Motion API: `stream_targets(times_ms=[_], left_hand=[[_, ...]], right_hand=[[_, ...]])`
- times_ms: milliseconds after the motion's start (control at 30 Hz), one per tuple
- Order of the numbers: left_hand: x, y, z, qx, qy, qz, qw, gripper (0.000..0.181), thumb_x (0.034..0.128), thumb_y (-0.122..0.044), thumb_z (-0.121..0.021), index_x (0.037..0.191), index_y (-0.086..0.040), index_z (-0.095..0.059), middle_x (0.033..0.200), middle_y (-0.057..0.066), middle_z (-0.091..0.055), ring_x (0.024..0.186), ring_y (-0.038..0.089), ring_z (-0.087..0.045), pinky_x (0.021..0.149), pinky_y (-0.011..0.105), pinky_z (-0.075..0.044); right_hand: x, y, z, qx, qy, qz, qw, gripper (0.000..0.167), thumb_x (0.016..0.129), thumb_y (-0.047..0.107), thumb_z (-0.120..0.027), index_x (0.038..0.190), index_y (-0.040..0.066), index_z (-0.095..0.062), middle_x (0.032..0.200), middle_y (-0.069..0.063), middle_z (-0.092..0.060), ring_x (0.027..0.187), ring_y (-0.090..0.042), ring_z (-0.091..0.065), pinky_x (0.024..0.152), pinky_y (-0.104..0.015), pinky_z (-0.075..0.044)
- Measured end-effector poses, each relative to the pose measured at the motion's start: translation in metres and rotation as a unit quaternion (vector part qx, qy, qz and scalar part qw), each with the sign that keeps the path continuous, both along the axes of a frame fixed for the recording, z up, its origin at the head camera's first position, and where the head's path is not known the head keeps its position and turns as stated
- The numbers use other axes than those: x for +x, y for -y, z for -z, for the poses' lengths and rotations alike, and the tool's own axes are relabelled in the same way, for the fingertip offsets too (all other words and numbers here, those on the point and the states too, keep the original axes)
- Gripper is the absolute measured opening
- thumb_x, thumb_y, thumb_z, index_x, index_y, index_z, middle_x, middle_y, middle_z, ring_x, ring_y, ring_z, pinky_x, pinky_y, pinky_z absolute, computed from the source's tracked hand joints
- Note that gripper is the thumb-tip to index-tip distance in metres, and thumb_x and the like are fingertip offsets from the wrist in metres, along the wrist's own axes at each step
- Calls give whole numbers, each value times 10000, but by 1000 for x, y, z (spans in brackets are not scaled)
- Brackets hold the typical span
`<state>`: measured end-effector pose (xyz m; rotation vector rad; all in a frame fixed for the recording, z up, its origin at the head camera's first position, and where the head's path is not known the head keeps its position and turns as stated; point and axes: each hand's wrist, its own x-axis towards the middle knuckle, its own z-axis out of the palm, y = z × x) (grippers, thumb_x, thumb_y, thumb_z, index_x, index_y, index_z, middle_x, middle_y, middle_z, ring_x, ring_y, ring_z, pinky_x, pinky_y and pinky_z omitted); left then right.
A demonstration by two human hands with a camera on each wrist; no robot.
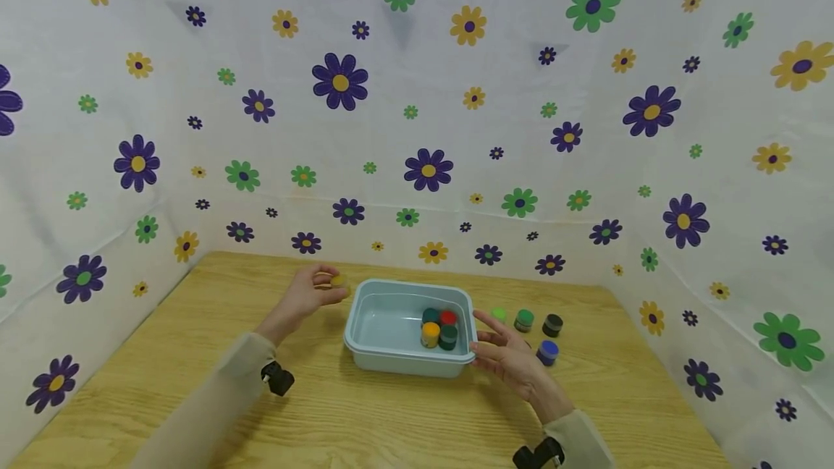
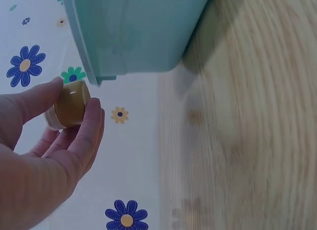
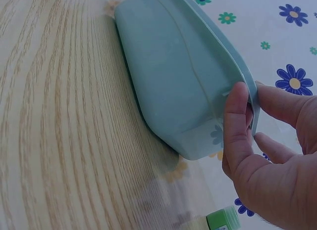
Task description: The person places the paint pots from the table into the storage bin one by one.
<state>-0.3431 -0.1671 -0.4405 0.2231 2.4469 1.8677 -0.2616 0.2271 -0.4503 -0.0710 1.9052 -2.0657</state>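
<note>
My left hand [image 1: 308, 298] pinches a small ochre-yellow paint jar [image 2: 71, 105] between thumb and fingers, just left of the light-blue plastic tub [image 1: 407, 364]. In the left wrist view the jar is tilted and held apart from the tub. At the tub's right end, my right hand [image 1: 513, 363] grips the rim, thumb on one side and fingers on the other, as the right wrist view shows. Inside the tub, at its right, stand a yellow-orange jar [image 1: 430, 335], a red jar [image 1: 448, 318] and two dark green jars [image 1: 447, 337].
Right of the tub stand a light green jar [image 1: 498, 315], a green jar [image 1: 524, 320], a black jar [image 1: 552, 325] and a blue jar [image 1: 547, 352], close to my right hand. A flower-patterned cloth [image 1: 417, 129] encloses the wooden table [image 1: 365, 425] at the back and sides.
</note>
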Motion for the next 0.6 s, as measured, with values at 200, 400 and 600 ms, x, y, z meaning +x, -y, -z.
stream_targets(times_ms=[200,400,600], left_hand=[[6,-13,-3,209,-79,-212,9995,556,875,-168,-749,1326,3,-474,1435,238,-463,1296,409,-491,1015,448,-514],[13,-35,-7,561,-414,-547,9961,527,860,-152,-764,1299,-9,-510,1370,216,-547,1219,368,-566,963,401,-549],[21,-60,-12,516,-552,-453,9961,451,859,-92,-751,1262,-61,-550,1273,170,-638,1058,272,-635,877,365,-587]], right_hand=[[1,1,1,-22,-5,-9,10000,752,915,42,-669,1551,165,-287,1291,-203,-445,910,-151,-639,846,-307,-591],[1,0,0,-46,30,21,10000,756,911,44,-675,1550,168,-291,1279,-186,-450,909,-153,-642,847,-304,-591],[1,0,0,-88,34,-29,10000,754,916,44,-668,1553,172,-284,1291,-193,-447,918,-156,-639,856,-308,-588]])
